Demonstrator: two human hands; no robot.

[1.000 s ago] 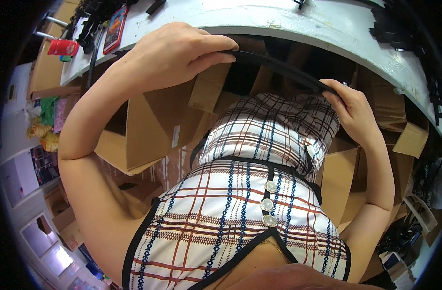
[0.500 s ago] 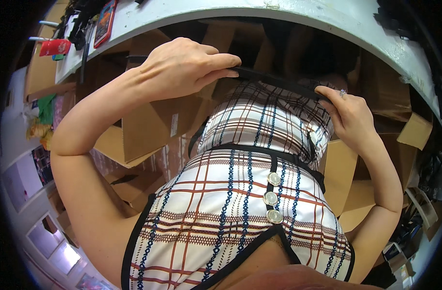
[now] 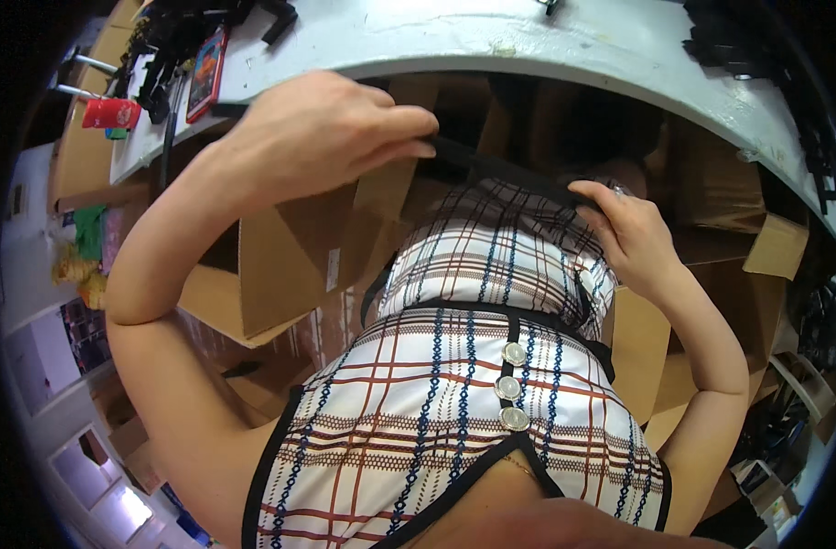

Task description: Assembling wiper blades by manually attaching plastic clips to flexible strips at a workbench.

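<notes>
A narrow black strip point(image 3: 505, 169) runs between my hands, just past the table's near edge and above my plaid-clad lap. My left hand point(image 3: 322, 128) pinches it between thumb and fingers, and a further length shows behind that wrist. At the strip's right part, my right hand point(image 3: 633, 233) is closed with thumb and forefinger on it; a ring shows on this hand. From left to right the strip slopes slightly down. Dark shade under the table makes its edges hard to make out.
The white table point(image 3: 491, 64) curves across the top. On its left lie a red-edged phone point(image 3: 205, 78) and black items point(image 3: 161, 59), near a red object point(image 3: 111, 113). More black pieces point(image 3: 733, 41) lie at right. Cardboard boxes point(image 3: 290, 265) stand below, on both sides of my legs.
Both hands have shifted slightly left in view, still holding the strip. More of the table top shows now, as the view has tilted a little.
</notes>
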